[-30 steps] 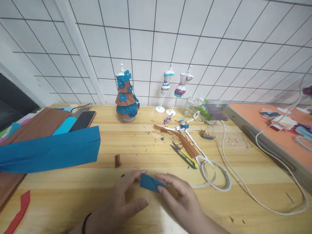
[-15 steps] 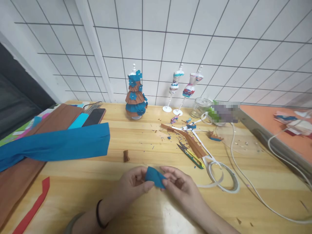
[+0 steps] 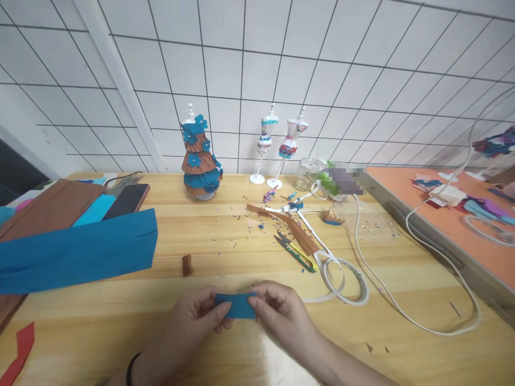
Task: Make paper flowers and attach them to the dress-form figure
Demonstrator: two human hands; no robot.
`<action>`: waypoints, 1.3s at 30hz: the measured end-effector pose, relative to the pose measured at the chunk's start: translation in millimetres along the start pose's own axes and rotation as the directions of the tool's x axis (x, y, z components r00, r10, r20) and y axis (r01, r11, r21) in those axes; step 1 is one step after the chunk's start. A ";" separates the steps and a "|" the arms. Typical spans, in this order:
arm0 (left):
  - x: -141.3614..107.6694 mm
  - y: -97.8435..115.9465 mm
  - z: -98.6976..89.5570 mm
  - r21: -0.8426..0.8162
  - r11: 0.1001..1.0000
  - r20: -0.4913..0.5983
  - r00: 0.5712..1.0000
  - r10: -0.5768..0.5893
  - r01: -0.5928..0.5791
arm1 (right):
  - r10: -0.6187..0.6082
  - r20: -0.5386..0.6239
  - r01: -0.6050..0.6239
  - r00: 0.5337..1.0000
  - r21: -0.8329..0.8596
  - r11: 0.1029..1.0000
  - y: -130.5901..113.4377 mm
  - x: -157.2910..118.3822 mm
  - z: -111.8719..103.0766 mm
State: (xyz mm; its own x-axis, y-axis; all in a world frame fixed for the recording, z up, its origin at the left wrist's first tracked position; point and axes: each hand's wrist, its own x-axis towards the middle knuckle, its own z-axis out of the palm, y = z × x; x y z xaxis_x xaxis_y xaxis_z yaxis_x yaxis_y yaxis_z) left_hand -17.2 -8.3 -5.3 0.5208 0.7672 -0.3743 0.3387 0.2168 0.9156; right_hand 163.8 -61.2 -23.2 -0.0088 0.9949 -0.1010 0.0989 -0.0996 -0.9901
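A small blue paper piece point(image 3: 240, 306) is stretched flat between my two hands, above the near part of the wooden table. My left hand point(image 3: 203, 313) pinches its left end, and my right hand point(image 3: 277, 306) pinches the upper right end, each with thumb on top. Beyond my left hand lies a small folded brown piece point(image 3: 187, 265). Snips point(image 3: 296, 254) with yellow and green handles rest past my right hand, beside a brown paper strip point(image 3: 300, 234) and a roll of white tape point(image 3: 364, 289).
A mini dress form point(image 3: 199, 161) in brown and blue ruffles stands at the back, with two white forms point(image 3: 264, 139) point(image 3: 290, 142) right of it. Blue crepe paper point(image 3: 80, 249), a phone point(image 3: 127, 200) and a red strip point(image 3: 22, 348) lie left. A white cable point(image 3: 386, 289) loops at right.
The blue piece, tilted and twisted before, is now level and drawn flat between my hands. The view has turned right, so the table items appear farther left.
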 end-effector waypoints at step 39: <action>0.0 -6.8 17.4 -0.315 0.945 0.024 0.994 0.103 -0.090 | 0.121 0.002 -0.120 0.993 0.142 0.983 -6.6 -1.8 -0.1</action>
State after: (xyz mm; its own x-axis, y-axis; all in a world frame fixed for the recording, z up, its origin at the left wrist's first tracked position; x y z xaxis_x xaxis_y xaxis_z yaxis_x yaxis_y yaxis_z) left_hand -5.9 -20.3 -14.1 0.5719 0.7705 -0.2815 0.0267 0.3255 0.9452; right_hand 163.3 -62.3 -16.5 0.0015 0.9754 -0.2206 -0.0427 -0.2203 -0.9745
